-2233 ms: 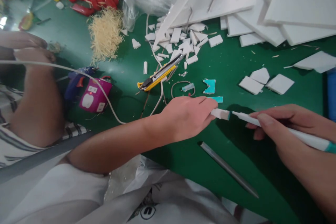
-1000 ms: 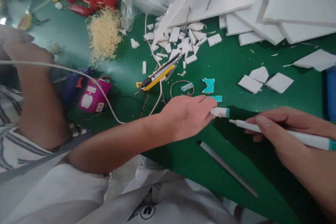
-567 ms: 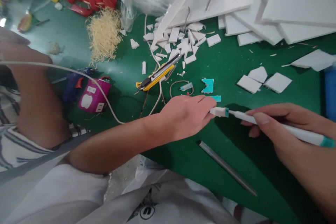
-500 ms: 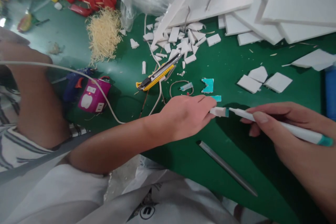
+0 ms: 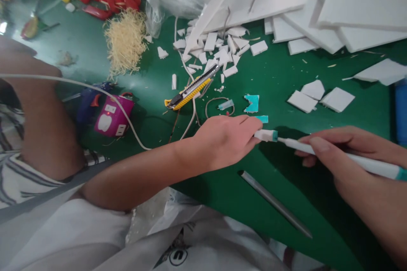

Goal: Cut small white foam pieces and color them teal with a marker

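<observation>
The marker [image 5: 349, 160] runs off the right edge; fingers [image 5: 254, 129] hide the foam piece's [image 5: 266, 135] near end.

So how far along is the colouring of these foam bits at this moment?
Two teal-coloured scraps already lie on the green mat. In hand: the left hand pinches a small white foam piece, teal only at its end, where the tip of the marker in the right hand touches it. Its visible faces are otherwise white, and the white squares nearby are uncoloured.
</observation>
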The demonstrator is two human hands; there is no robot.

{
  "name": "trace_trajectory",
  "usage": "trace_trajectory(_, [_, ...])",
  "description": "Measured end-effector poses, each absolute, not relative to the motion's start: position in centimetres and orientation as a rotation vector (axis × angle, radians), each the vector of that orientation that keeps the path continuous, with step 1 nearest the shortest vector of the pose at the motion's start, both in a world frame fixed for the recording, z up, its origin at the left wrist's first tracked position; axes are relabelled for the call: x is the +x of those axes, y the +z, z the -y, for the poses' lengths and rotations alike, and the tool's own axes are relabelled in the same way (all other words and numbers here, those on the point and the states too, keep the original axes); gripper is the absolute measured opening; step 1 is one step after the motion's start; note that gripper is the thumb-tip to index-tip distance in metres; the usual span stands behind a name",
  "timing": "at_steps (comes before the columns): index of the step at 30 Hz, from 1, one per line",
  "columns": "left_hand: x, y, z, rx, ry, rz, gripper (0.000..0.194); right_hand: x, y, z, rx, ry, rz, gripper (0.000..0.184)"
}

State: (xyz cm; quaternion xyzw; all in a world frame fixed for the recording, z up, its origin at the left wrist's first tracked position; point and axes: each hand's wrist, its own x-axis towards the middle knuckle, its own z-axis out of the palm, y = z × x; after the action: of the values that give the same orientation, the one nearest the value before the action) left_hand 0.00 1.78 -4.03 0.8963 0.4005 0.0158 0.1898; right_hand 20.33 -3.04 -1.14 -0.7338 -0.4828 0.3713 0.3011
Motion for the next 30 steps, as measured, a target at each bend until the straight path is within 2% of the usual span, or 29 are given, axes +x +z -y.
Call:
trace_trajectory(2, [0.0,-4.1,-1.8,2.52,0.06,-1.128,0.018,20.3,-1.2,3.1,-1.953,0.953,1.232,0.009])
trace_trajectory(6, [0.0,-4.2,-1.8,2.53,0.081,-1.124,0.018,20.6,-1.4,3.2,-1.953,0.995,1.285,0.017])
trace_trajectory(11, [0.1,-4.0,-1.7,2.527,0.049,-1.138,0.017,20.3,-1.3,3.2,-1.944,0.941,1.219,0.009])
trace_trajectory(15, [0.1,-3.7,-1.8,2.526,0.017,-1.141,0.017,20.3,-1.4,3.2,-1.918,1.013,1.282,0.016])
trace_trajectory(19, [0.2,-3.7,-1.8,2.517,-0.004,-1.151,0.017,20.7,-1.4,3.1,-1.901,0.987,1.242,0.008])
trace_trajectory(23, [0.2,-3.8,-1.7,2.511,0.011,-1.152,0.017,20.9,-1.6,3.1,-1.903,1.01,1.329,0.018])
trace_trajectory(25, [0.3,-3.8,-1.7,2.508,-0.001,-1.154,0.017,20.8,-1.8,3.1,-1.912,0.971,1.335,0.017])
trace_trajectory(27, [0.3,-3.7,-1.8,2.503,-0.024,-1.162,0.018,20.7,-2.2,3.2,-1.926,0.856,1.357,0.016])
trace_trajectory(30, [0.3,-3.5,-1.8,2.493,-0.04,-1.168,0.018,21.3,-2.9,3.5,-1.945,0.71,1.464,0.028])
